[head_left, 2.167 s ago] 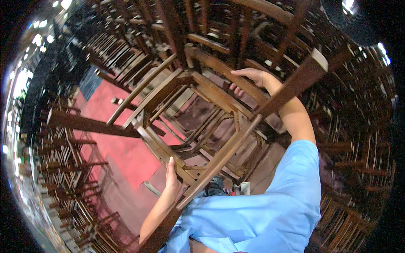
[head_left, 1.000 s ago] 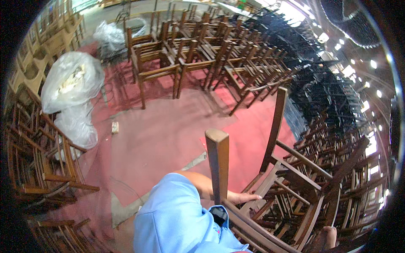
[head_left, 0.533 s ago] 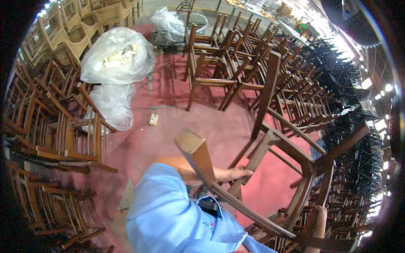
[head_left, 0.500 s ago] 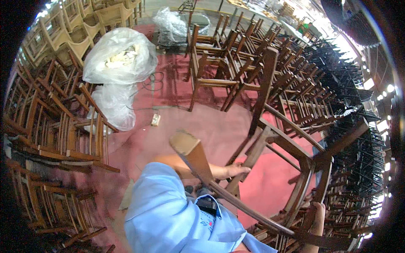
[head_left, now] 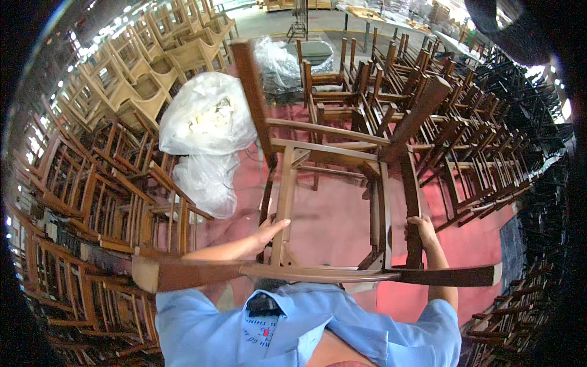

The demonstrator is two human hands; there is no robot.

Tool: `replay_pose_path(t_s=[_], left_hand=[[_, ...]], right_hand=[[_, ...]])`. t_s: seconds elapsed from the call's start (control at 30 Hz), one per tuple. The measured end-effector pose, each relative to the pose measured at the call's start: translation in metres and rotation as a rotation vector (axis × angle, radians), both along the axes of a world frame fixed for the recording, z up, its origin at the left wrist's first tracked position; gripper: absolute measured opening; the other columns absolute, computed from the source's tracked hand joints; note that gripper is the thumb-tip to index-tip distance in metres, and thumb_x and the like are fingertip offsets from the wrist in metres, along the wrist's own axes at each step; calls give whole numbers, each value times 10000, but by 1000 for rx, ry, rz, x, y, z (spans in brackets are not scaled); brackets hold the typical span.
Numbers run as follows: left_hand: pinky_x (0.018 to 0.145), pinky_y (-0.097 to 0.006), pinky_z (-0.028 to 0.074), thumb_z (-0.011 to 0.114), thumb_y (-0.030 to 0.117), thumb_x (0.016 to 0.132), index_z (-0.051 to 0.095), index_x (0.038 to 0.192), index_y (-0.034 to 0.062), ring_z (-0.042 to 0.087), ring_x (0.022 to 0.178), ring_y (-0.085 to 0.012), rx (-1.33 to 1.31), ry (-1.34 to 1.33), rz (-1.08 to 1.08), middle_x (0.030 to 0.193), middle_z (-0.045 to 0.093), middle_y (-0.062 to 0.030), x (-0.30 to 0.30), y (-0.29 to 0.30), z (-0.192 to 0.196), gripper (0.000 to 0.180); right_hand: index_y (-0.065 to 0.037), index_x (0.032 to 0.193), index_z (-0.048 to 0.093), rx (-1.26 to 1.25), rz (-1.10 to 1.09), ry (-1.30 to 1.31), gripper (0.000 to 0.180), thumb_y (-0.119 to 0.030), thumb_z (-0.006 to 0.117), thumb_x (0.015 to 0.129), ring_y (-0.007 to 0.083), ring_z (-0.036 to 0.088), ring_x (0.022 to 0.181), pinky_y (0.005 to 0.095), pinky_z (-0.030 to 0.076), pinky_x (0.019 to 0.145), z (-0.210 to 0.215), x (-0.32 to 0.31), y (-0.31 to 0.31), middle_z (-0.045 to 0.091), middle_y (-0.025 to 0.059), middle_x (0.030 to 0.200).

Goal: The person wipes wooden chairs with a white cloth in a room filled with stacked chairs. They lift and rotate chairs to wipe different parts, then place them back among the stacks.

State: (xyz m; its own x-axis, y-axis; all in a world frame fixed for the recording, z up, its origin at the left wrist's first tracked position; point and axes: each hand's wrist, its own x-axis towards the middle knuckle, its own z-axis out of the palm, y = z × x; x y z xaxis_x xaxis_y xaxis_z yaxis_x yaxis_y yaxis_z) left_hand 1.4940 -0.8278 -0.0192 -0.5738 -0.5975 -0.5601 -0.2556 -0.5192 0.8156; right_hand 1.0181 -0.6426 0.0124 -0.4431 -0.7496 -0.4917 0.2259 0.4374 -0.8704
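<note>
A dark brown wooden chair frame (head_left: 333, 148) without a seat panel is held up in front of me, its open middle showing the red floor. Two of its legs point away from me, and two splay sideways close to my chest. My left hand (head_left: 272, 230) grips the left side rail, thumb lying along it. On the opposite side, my right hand (head_left: 422, 229) has its fingers wrapped round a dark side member. Corner braces (head_left: 299, 158) show inside the frame.
Stacked brown chair frames (head_left: 116, 202) crowd the left, paler ones (head_left: 147, 67) behind them. A clear plastic bag (head_left: 208, 113) with pale contents stands at the far left. More brown frames (head_left: 452, 140) and black stacked ones (head_left: 532, 104) fill the right. Red flooring (head_left: 342, 202) lies below.
The chair frame has swung from a tilted position at my right to squarely before me. My hands have moved with it and now hold opposite sides. My view has shifted left.
</note>
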Motion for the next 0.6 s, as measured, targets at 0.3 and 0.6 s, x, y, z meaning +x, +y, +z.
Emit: replay_pose_path(t_s=[0.3, 0.6], left_hand=[[825, -380, 545, 708, 457, 881, 396, 1391, 61, 579, 1034, -213, 64, 17, 239, 1204, 527, -101, 109, -105, -32, 718], [853, -451, 497, 667, 425, 906, 404, 1388, 88, 572, 1013, -250, 139, -40, 29, 1139, 553, -100, 93, -185, -93, 644]], right_hand=[[-7, 861, 541, 37, 109, -23, 136, -113, 626, 851, 233, 599, 545, 396, 519, 483, -18, 84, -178, 594, 117, 700], [-14, 901, 518, 165, -59, -37, 148, -100, 622, 841, 238, 600, 549, 412, 525, 483, -18, 96, -175, 596, 122, 716]])
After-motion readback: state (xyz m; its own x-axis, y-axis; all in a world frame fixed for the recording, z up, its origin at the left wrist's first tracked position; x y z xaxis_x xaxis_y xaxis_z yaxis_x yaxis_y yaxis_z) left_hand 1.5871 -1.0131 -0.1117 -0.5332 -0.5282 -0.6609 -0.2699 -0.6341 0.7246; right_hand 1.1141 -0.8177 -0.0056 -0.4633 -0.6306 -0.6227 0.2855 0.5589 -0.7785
